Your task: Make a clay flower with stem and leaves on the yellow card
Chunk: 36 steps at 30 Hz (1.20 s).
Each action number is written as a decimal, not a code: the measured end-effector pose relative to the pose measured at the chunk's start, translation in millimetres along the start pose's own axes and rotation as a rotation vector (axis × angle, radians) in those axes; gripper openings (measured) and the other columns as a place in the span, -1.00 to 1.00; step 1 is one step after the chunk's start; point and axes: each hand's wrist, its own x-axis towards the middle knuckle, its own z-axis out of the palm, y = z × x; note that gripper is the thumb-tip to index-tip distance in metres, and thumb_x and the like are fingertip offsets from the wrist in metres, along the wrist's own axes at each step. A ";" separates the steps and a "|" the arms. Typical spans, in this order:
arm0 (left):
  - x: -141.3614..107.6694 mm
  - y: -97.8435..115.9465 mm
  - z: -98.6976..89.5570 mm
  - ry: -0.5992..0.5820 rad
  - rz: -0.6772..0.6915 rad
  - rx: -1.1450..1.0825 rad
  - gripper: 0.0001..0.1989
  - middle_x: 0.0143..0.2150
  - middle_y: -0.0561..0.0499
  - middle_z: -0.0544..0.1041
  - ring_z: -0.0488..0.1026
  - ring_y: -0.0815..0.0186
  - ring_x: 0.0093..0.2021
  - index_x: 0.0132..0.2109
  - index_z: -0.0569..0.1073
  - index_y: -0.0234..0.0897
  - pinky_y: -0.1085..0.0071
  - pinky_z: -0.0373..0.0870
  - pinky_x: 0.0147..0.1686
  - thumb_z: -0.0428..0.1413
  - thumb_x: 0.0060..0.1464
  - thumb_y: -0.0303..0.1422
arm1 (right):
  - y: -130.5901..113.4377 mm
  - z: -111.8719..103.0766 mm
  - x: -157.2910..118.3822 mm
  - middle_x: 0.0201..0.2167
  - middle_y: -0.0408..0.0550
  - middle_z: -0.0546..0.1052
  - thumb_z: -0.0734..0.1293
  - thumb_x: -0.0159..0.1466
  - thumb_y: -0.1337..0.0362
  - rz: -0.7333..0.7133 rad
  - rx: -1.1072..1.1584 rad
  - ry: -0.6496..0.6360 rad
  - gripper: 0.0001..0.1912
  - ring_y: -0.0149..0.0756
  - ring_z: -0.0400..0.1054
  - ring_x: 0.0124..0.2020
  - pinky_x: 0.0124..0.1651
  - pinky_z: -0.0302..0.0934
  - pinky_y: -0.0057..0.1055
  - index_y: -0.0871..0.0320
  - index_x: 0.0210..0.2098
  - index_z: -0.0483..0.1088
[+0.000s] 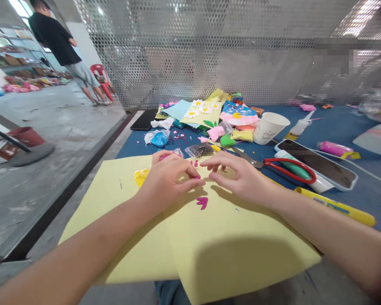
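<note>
My left hand [171,176] pinches a small piece of magenta clay [197,177] between thumb and fingertips, above a yellow paper sheet [136,250]. My right hand [230,171] hovers just to the right, thumb and fingers apart with nothing visible between them. Below the two hands, a magenta clay petal cluster [202,203] lies on the paper. A few more small magenta pieces [194,163] sit beyond the fingertips. Partly behind my left hand are a yellow clay packet [140,177] and a pink packet [178,153].
Red-handled scissors [288,169] lie across a phone [320,163] and a white-green tube at right, near a yellow tube [336,206]. A paper cup [269,127], clay lumps and daisy-decorated paper [206,111] stand behind. A perforated metal panel [184,51] closes the back; a person stands far left.
</note>
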 end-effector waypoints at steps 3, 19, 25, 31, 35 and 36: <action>0.6 2.0 -0.9 -0.006 0.013 0.001 -0.86 -0.34 0.16 0.63 0.47 0.31 -0.23 -0.33 0.54 -0.15 0.25 0.07 0.06 0.13 0.17 -0.29 | 0.0 -0.7 0.5 -0.12 -0.05 0.53 0.27 0.29 0.36 0.006 0.005 0.015 -0.73 -0.32 0.41 -0.11 -0.13 0.31 -0.40 0.06 -0.05 0.47; 1.3 4.8 -0.9 0.040 -0.066 -0.086 -0.97 -0.36 0.15 0.63 0.48 0.30 -0.25 -0.35 0.58 -0.11 0.20 0.13 0.09 0.26 0.04 -0.31 | -2.9 -1.3 -1.0 -0.20 -0.06 0.53 0.28 0.27 0.39 -0.063 0.045 0.031 -0.76 -0.34 0.43 -0.19 -0.14 0.34 -0.37 0.08 -0.10 0.48; 0.2 3.1 1.9 0.020 -0.021 -0.055 -0.88 -0.37 0.16 0.64 0.48 0.32 -0.27 -0.35 0.59 -0.10 0.22 0.13 0.09 0.18 0.14 -0.29 | -4.4 -1.8 -1.4 -0.21 -0.06 0.54 0.28 0.25 0.44 -0.139 0.031 0.055 -0.74 -0.32 0.41 -0.17 -0.11 0.33 -0.35 0.07 -0.13 0.49; 0.4 3.5 1.3 -0.044 -0.009 -0.104 -0.83 -0.35 0.16 0.64 0.50 0.31 -0.25 -0.34 0.60 -0.10 0.19 0.11 0.14 0.14 0.17 -0.27 | -1.7 0.6 -2.3 -0.23 -0.04 0.52 0.32 0.23 0.43 -0.177 0.013 0.053 -0.73 -0.30 0.42 -0.20 -0.12 0.34 -0.31 0.04 -0.12 0.51; -0.4 5.4 -0.5 -0.098 -0.074 -0.232 -0.83 -0.33 0.11 0.66 0.53 0.30 -0.30 -0.36 0.61 -0.09 0.16 0.12 0.17 0.15 0.15 -0.25 | -0.8 2.4 -2.4 -0.25 -0.03 0.53 0.39 0.21 0.34 -0.269 -0.003 0.072 -0.80 -0.29 0.43 -0.21 -0.13 0.35 -0.32 0.05 -0.15 0.54; -0.7 6.1 -0.9 -0.122 -0.075 -0.264 -0.83 -0.31 0.10 0.66 0.54 0.29 -0.29 -0.35 0.62 -0.09 0.15 0.10 0.19 0.15 0.15 -0.25 | -1.2 2.9 -2.3 -0.27 -0.04 0.53 0.40 0.22 0.31 -0.302 -0.009 0.092 -0.82 -0.30 0.43 -0.23 -0.16 0.35 -0.33 0.05 -0.17 0.55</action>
